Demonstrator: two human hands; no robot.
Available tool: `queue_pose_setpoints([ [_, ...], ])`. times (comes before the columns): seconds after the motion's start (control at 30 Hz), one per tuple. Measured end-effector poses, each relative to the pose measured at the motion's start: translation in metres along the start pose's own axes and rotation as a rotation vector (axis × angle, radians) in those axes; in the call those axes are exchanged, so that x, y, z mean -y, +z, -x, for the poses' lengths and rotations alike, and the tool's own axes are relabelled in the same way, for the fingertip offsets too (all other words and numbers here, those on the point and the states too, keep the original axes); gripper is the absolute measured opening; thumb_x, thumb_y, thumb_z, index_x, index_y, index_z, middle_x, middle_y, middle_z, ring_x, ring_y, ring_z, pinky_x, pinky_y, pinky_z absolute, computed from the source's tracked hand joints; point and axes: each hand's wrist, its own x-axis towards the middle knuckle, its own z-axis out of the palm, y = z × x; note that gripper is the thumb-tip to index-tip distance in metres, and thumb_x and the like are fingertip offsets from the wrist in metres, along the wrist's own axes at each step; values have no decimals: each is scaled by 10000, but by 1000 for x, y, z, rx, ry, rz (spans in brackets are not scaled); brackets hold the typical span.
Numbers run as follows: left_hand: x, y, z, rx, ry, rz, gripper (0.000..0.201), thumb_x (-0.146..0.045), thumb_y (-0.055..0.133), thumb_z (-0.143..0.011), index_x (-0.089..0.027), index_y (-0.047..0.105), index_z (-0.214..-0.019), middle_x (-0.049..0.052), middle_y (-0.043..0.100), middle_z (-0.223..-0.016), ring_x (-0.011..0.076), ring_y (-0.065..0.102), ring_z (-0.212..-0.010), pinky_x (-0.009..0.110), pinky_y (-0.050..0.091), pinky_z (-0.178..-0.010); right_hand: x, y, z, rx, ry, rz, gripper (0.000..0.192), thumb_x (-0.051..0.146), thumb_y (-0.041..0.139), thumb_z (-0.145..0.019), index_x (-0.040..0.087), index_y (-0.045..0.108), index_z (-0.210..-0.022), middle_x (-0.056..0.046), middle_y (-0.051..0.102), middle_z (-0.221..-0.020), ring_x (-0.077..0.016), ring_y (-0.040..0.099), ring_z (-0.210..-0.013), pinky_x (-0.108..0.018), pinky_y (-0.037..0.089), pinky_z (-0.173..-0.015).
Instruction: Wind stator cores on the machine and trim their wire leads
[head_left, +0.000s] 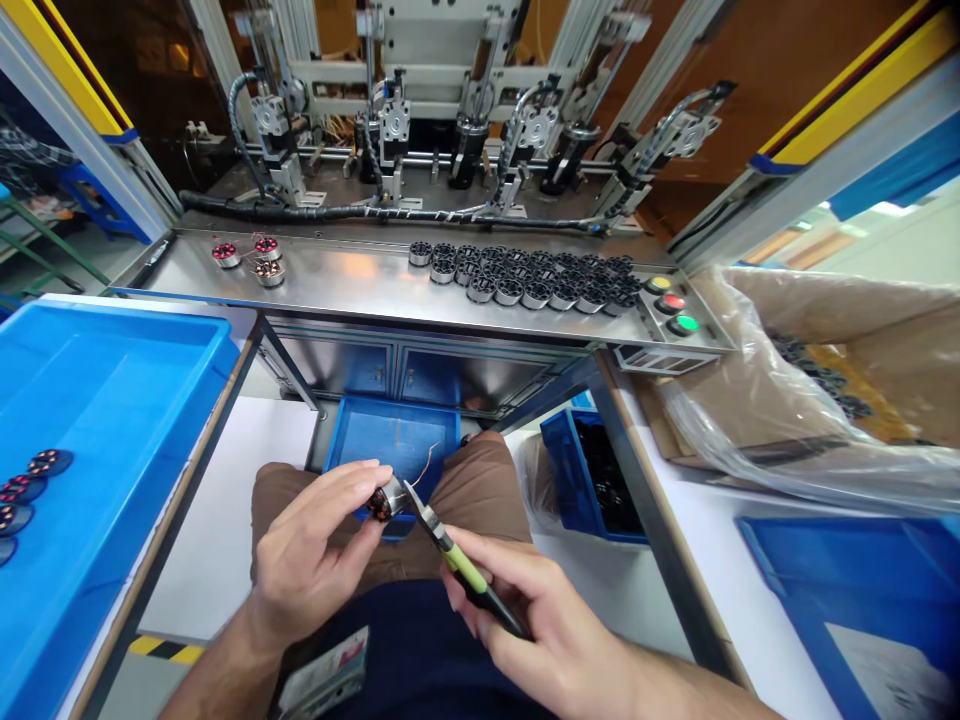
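Between the thumb and fingers of my left hand (322, 545) is a small round motor stator (388, 498) with copper windings and a silvery rim. A thin copper wire end sticks up from it towards the right. My right hand (525, 610) is wrapped round cutting pliers (466, 566) with green and black handles. Their jaws point up and left and meet the stator's edge by the wire. Whether the jaws touch the wire I cannot tell. Both hands are over my lap, above a blue bin (390, 430) on the floor.
Several black-and-silver rings (536, 292) stand in rows on the steel ledge (337, 275), with three wound stators (268, 272) at its left. A blue tray (112, 370) with stators is on my left. Buttons (683, 324), a plastic-lined box (885, 350) and a blue crate (559, 470) are on the right.
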Motion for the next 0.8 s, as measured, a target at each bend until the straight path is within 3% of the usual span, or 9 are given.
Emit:
queue_pose_setpoints([
  [0.1, 1, 2, 5, -28, -70, 28, 766, 116, 740, -672, -183, 568, -1356, 104, 751, -1164, 269, 710, -1097, 446, 616, -954, -5, -2, 0, -46, 75, -88, 587, 151, 564, -855, 216, 483, -1433, -33, 609, -900, -126, 555, -738, -281, 503, -708],
  [0.23, 3, 5, 11, -147, -300, 215, 630, 12, 775, -722, -231, 613, -1281, 88, 762, -1131, 246, 722, -1073, 407, 620, -951, -15, -4, -1, -31, 129, -184, 628, 229, 600, -864, 216, 433, -1469, -88, 619, -1056, -165, 606, -869, -353, 528, -825],
  [0.43, 12, 1, 12, -246, -541, 532, 540, -184, 843, -741, -257, 614, -1225, 94, 769, -1122, 213, 735, -1058, 304, 616, -911, -12, -9, -24, -28, 89, -59, 601, 255, 583, -882, 213, 440, -1464, -86, 636, -1049, -174, 631, -874, -361, 542, -846],
  [0.53, 12, -6, 16, -275, -594, 639, 560, -244, 867, -717, -268, 608, -1213, 94, 757, -1098, 215, 737, -1038, 311, 614, -888, 7, -29, -70, -119, -110, 243, 582, 244, 575, -872, 214, 476, -1445, -96, 647, -1086, -200, 651, -910, -367, 537, -869],
  [0.63, 6, -24, 24, -281, -676, 627, 592, -323, 870, -702, -264, 577, -1213, 91, 706, -1063, 229, 747, -945, 344, 625, -804, 27, -57, -148, -284, -349, 656, 616, 210, 615, -787, 183, 545, -1399, -123, 646, -1148, -246, 642, -961, -382, 507, -902],
  [0.7, 4, -47, 30, -259, -736, 485, 594, -362, 839, -723, -260, 549, -1231, 79, 660, -1059, 235, 743, -935, 367, 613, -806, 32, -70, -206, -389, -341, 893, 678, 177, 643, -733, 131, 546, -1402, -154, 649, -1164, -264, 639, -957, -384, 490, -905],
  [0.8, 14, -99, 40, -180, -830, 25, 577, -379, 766, -768, -250, 521, -1273, 70, 644, -1077, 218, 723, -967, 374, 583, -867, 25, -76, -273, -423, -288, 1073, 599, 212, 610, -784, 35, 581, -1355, -228, 659, -1161, -294, 641, -1010, -375, 459, -893],
])
